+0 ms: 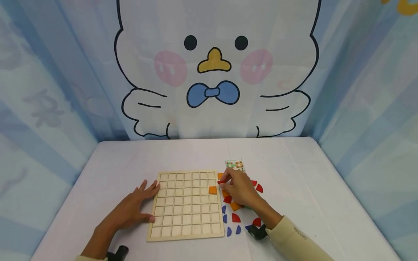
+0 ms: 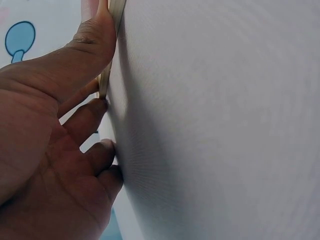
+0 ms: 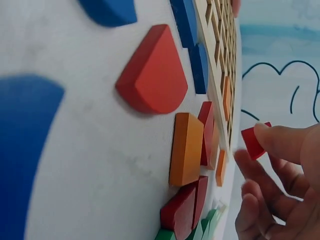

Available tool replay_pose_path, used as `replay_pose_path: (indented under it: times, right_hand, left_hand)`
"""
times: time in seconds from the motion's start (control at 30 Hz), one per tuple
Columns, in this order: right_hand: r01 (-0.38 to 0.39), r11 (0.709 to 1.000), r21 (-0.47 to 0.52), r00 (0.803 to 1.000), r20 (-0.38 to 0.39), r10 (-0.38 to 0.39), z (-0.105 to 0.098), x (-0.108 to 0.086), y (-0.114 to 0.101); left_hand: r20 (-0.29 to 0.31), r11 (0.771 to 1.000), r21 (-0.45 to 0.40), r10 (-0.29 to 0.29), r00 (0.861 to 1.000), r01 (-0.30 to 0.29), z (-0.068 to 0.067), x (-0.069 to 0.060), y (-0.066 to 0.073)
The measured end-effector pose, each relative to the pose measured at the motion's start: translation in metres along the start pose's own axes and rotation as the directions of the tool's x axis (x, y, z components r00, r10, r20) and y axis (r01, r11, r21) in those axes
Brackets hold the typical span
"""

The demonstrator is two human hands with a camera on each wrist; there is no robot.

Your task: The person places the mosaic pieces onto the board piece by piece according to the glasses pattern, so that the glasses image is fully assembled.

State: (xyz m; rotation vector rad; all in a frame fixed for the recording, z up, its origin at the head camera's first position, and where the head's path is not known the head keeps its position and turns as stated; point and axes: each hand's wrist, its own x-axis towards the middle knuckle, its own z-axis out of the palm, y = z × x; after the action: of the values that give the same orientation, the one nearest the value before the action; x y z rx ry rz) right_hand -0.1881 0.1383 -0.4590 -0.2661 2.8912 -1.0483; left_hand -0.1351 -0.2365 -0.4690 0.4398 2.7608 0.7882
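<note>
A pale wooden grid board (image 1: 187,238) lies on the table. One orange square (image 1: 212,190) sits in a cell near its right side. My left hand (image 1: 136,204) touches the board's left edge, its fingers spread; in the left wrist view, the thumb (image 2: 92,42) rests along the wooden rim. Over the board's upper right edge, my right hand (image 1: 240,186) pinches a red block (image 3: 254,142) between thumb and fingers. The block's full outline is partly covered by the fingertips. Loose red quarter-circle blocks (image 1: 236,218) lie below and around the right hand.
Blue half-round blocks (image 1: 229,231) lie along the board's lower right. Orange blocks (image 3: 186,150) and green blocks (image 3: 210,225) are among the loose pieces. A patterned card (image 1: 235,164) lies behind the right hand. A printed curtain (image 1: 212,119) stands behind the table.
</note>
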Motion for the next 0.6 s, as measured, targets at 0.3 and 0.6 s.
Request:
replay_pose_path:
  times: [0.3, 0.6]
  right_hand:
    - [0.041, 0.999, 0.034, 0.999, 0.026, -0.042, 0.002, 0.003, -0.006]
    - [0.106, 0.993, -0.056, 0.994, 0.015, -0.105, 0.012, 0.011, -0.015]
  left_hand:
    - [-0.005, 1.000, -0.009, 0.010, 1.000, -0.010, -0.001, 0.000, 0.000]
    - [0.000, 1.000, -0.001, -0.005, 1.000, 0.005, 0.000, 0.000, 0.000]
